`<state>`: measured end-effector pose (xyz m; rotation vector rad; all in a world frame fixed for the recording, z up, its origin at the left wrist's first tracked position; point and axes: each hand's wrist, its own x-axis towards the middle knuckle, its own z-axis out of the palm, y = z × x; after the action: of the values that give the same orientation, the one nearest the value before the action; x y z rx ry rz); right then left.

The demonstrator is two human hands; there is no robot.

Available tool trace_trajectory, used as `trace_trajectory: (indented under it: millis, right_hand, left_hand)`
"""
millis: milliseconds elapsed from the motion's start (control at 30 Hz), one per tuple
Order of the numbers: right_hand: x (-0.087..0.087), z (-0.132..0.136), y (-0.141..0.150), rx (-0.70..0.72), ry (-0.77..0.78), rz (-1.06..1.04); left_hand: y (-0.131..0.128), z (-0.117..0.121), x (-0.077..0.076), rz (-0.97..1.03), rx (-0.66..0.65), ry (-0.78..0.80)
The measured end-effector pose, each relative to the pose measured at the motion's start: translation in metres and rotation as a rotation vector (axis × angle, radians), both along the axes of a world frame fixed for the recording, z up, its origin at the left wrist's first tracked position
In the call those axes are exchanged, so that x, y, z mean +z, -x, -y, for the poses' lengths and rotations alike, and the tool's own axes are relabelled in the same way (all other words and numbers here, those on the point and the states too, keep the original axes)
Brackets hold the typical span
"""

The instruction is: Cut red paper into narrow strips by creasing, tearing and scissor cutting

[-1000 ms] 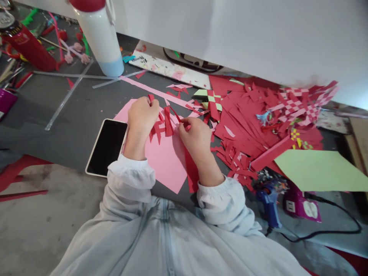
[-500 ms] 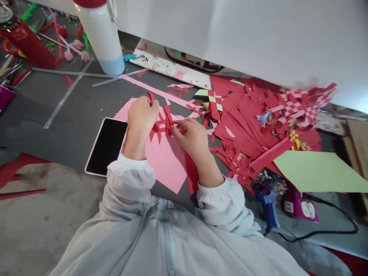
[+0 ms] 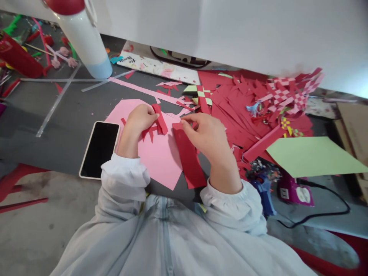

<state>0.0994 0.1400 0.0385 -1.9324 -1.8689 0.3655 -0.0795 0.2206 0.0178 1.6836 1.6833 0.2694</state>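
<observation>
My left hand (image 3: 140, 119) is closed, with thumb and fingers pinching a narrow folded red paper strip (image 3: 161, 122) above a pink sheet of paper (image 3: 163, 161). Small pointed red scraps (image 3: 149, 132) lie on the pink sheet beside that hand. To the right, my right hand (image 3: 208, 135) has thumb and forefinger brought together in a pinch at the top of a wider red paper strip (image 3: 189, 161). Whatever is between those fingertips is too small to make out. The wider strip slants over the pink sheet's right edge.
A phone (image 3: 100, 150) lies left of the pink sheet. Behind stands a white bottle (image 3: 83, 42). Red paper scraps (image 3: 232, 111) pile up at right, near a light green sheet (image 3: 316, 155) and a blue glue gun (image 3: 265, 193) with a black cable (image 3: 324, 218).
My right hand has moved right, away from the narrow folded strip, which my left hand now pinches. More of the wider red strip shows. The whole view has shifted slightly.
</observation>
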Motion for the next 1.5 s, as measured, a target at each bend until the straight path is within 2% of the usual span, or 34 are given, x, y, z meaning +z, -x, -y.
trace_trajectory:
  millis: [100,167,233,433,600,833,1067,1133,1333,1433,1500]
  right_hand:
    - [0.004,0.002,-0.014,-0.06,0.043,0.05]
    - [0.001,0.001,-0.024,-0.118,0.065,0.081]
    - [-0.004,-0.001,-0.035,-0.194,0.064,0.12]
    - [-0.027,-0.01,-0.055,-0.363,-0.012,0.11]
    - [-0.04,-0.02,-0.045,-0.389,0.084,0.098]
    - [-0.047,-0.029,-0.031,-0.319,0.135,0.128]
    - [-0.053,-0.032,-0.035,-0.297,0.124,-0.012]
    - [-0.053,-0.033,-0.036,-0.276,0.112,-0.062]
    - [-0.045,-0.027,-0.032,-0.131,-0.037,-0.244]
    - [-0.04,-0.022,-0.027,-0.037,-0.16,-0.328]
    - [-0.039,-0.019,-0.025,0.023,-0.188,-0.429]
  left_hand:
    - [-0.001,-0.005,-0.008,-0.052,0.1,-0.127]
    - [-0.001,-0.008,-0.011,-0.094,0.19,-0.194]
    - [-0.002,-0.009,-0.012,-0.112,0.219,-0.247]
    - [-0.013,-0.003,-0.003,-0.128,0.142,-0.429]
    - [-0.02,0.001,0.003,-0.129,0.114,-0.445]
    - [-0.022,0.001,0.005,-0.114,0.117,-0.427]
    - [-0.024,0.002,0.005,-0.114,0.062,-0.483]
    - [-0.025,0.002,0.004,-0.065,0.016,-0.482]
    - [-0.032,0.008,0.001,0.118,-0.276,-0.454]
    - [-0.037,0.012,0.001,0.137,-0.326,-0.46]
    - [-0.04,0.013,0.002,0.182,-0.326,-0.504]
